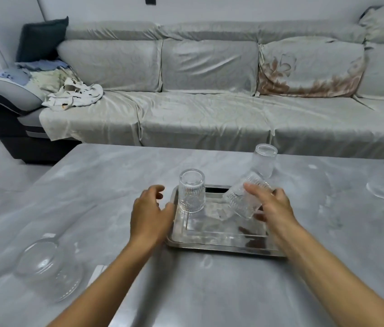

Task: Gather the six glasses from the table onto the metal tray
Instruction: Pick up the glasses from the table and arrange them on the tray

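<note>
Now right hand tilts ribbed glass over tray.

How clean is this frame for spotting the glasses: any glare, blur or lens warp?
Head view: wide-angle warp bows the sofa; the metal tray mirrors the hands; the tilted glass in the right hand is slightly blurred; clear glasses fade into the pale table, especially far right.

Grey sofa (cloth-covered), pale walls.
</note>
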### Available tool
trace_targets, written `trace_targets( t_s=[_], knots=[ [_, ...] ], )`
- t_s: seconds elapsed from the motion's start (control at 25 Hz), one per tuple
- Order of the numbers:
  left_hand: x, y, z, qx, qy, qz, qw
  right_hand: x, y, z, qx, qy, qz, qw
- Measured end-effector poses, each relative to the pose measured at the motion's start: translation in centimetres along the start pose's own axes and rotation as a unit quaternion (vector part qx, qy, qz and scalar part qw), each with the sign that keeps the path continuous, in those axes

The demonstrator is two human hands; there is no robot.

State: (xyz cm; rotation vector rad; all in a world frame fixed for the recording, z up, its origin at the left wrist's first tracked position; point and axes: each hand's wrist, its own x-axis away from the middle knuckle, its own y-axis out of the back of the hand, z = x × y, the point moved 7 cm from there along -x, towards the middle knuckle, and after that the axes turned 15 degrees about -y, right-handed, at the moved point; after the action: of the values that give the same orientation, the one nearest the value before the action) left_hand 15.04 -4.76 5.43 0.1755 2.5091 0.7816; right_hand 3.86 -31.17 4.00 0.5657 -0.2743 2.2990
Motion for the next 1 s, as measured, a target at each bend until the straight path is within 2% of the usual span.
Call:
trace_targets(
  t_s=[0.08,0.2,0.28,0.44,0.64,0.8,0.88,1.0],
  knots=[
    [-0.7,-2.6,3.4,-0.021,0.089,0.111,0.990,-1.1,-1.0,0.8,0.118,0.082,-0.028,0.989],
    [-1.1,-5.7,5.2,-0.024,0.084,0.182,0.979,-2.7,-3.9,0.5,0.261,0.163,-0.034,0.951],
    [-1.2,-6.4,5.4,-0.038,0.045,0.179,0.982,-3.5,-5.4,0.1,0.309,0.201,-0.040,0.928],
    [-1.2,-6.6,5.6,-0.067,-0.031,0.178,0.981,-5.1,-6.0,-0.4,0.310,0.197,-0.018,0.930],
    [-1.2,-6.6,5.7,-0.057,-0.041,0.175,0.982,-5.3,-6.0,-0.9,0.331,0.200,-0.011,0.922],
    [-0.7,-5.8,5.0,-0.033,-0.015,0.165,0.986,-3.9,-4.3,-2.8,0.298,0.151,-0.006,0.942],
    [-0.4,-4.1,3.5,-0.046,-0.013,0.138,0.989,-1.4,-3.4,-3.7,0.301,0.169,-0.023,0.938],
    [0.9,-0.3,0.3,-0.085,-0.041,0.119,0.988,3.2,-3.7,-5.0,0.299,0.207,-0.002,0.931]
  ],
)
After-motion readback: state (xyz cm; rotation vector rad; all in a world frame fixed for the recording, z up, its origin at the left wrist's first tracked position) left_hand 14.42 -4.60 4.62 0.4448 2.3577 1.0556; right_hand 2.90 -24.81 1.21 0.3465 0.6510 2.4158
